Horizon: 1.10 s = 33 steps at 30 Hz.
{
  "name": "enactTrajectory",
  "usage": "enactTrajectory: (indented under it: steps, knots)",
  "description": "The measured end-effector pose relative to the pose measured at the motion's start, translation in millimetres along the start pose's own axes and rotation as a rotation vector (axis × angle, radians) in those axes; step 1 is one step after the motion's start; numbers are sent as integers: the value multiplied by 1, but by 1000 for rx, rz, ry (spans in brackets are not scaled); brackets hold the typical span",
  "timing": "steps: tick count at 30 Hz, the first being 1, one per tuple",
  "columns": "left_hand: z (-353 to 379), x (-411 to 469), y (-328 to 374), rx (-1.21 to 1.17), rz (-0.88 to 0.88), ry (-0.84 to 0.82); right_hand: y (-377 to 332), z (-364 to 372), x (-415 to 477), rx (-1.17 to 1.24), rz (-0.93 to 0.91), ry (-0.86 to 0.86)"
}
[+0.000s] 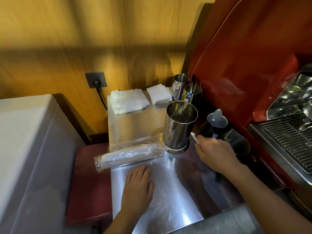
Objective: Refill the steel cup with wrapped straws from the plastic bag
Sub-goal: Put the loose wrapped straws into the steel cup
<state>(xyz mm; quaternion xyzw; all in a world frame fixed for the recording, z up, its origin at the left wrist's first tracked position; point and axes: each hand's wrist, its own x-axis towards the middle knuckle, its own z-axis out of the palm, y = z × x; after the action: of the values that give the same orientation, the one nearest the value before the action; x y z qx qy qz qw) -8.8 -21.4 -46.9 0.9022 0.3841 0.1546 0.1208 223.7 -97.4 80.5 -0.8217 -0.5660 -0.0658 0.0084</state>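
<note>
One wrapped straw (194,137) is pinched in right hand (217,156) grip, heading for steel cup (179,125). Left hand (137,184) is lying flat, grip holding nothing, steadying near plastic bag (128,153) at 12 o'clock.

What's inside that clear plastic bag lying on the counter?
The plastic bag holds a bundle of long wrapped straws lying flat. Crinkled film and glare hide how many; its right end is hidden behind the steel cup.

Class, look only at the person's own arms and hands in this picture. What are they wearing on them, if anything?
Nothing shows on them. The left hand and right hand are bare, with no gloves, rings, watch or bracelet visible, and both forearms are uncovered to the picture's edge, with no sleeve in view.
</note>
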Motion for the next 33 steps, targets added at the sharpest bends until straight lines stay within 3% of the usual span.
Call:
enactTrajectory:
  steps: [3,10,13,15,19,21,25,28,31,33]
  knots:
    - [-3,0,2,-7,2,10,5,-40,8,287,-4,19]
    - [-6,-1,3,-24,-3,18,3,-95,28,791,-23,579]
    - [-5,-1,3,-24,5,34,-2,-92,48,874,21,704]
    - [-5,0,3,-23,11,39,-6,-81,63,875,79,629]
    - [-7,0,2,-15,-7,-8,-7,-58,88,606,284,112]
    - [-7,0,2,-22,-12,-17,-7,-53,90,581,308,-4]
    - [-7,1,3,-33,-7,9,-5,-52,89,610,285,-4]
    - [-10,2,4,-43,-20,-7,-8,-57,87,599,227,121]
    - [-10,3,4,-91,-6,6,-24,-61,79,603,24,295]
    - [-15,9,5,-154,-11,43,-40,-60,72,592,-118,296]
